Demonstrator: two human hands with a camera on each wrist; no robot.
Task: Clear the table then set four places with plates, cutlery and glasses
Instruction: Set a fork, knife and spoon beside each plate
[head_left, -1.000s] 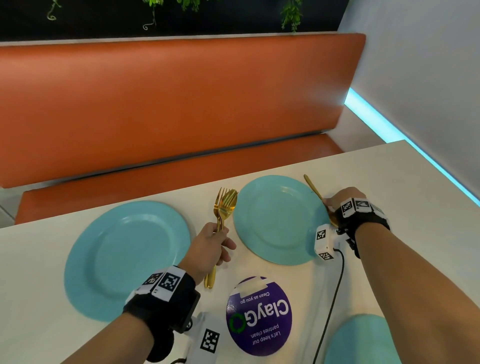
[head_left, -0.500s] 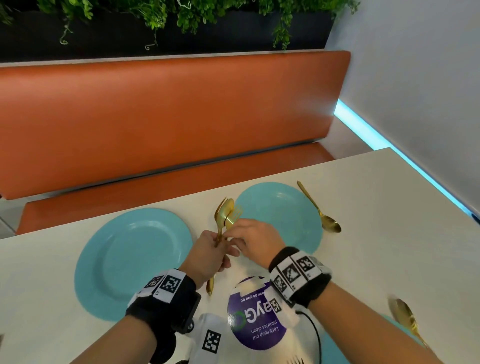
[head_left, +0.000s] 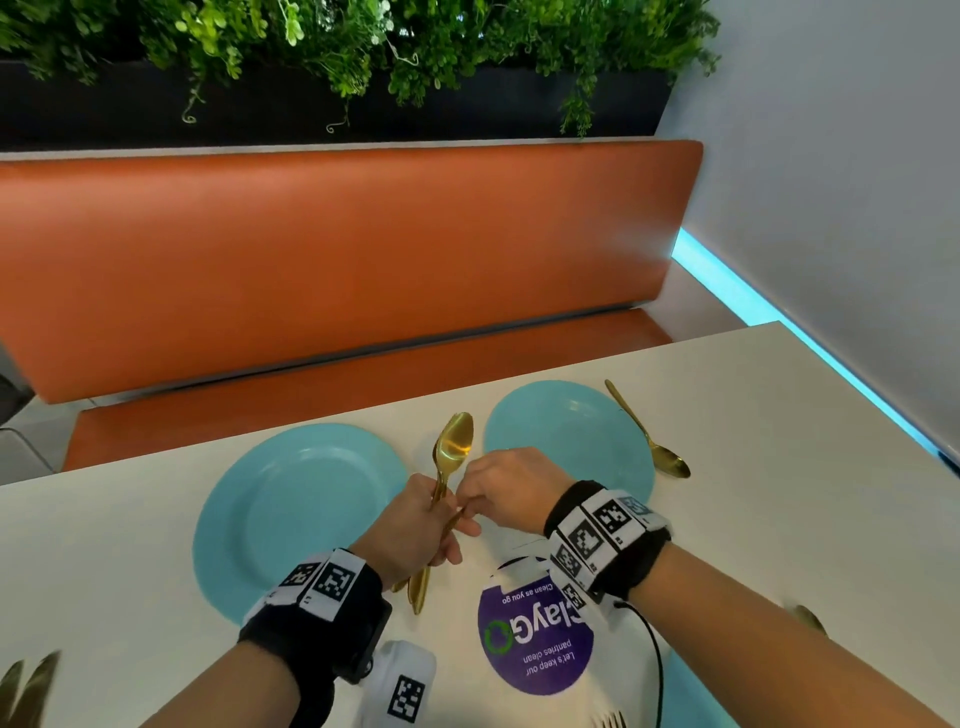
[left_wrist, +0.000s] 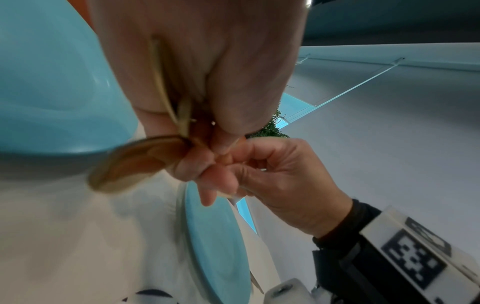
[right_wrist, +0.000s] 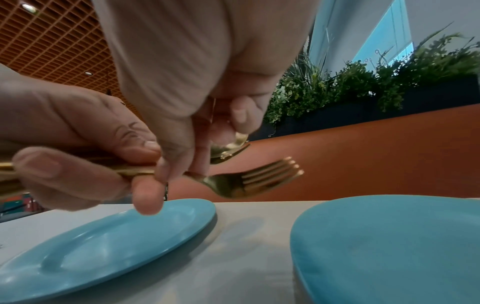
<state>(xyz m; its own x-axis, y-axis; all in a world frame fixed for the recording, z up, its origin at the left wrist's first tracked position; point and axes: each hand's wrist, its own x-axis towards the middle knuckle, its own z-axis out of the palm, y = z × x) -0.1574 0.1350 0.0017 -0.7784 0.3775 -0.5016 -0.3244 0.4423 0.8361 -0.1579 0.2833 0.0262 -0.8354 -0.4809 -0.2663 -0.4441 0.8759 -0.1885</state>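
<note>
— While both hands meet over the table (head_left: 779, 415), what lies far left?

— A blue plate (head_left: 291, 499), flat on the top.

— And the left hand (head_left: 410, 525)?

— Its fingers are curled round a bundle of gold cutlery (head_left: 441, 499), raised between the two far plates. A spoon bowl (head_left: 454, 441) sticks up from the fist, and the handles poke out below toward the near edge.

— What does the right hand (head_left: 504, 488) do?

— It touches the left, thumb and fingertips pinching a fork (right_wrist: 249, 181) at its neck. In the right wrist view the tines point away, above the gap between the plates.

— Next over?

— A second plate (head_left: 582, 431), partly under that hand, then a lone spoon (head_left: 649, 431) lying just beside its right rim, bowl toward the near side.

— Anything nearer?

— A purple sticker (head_left: 535, 644) by the right wrist, and a plate edge (head_left: 691, 691) at the near side.
</note>
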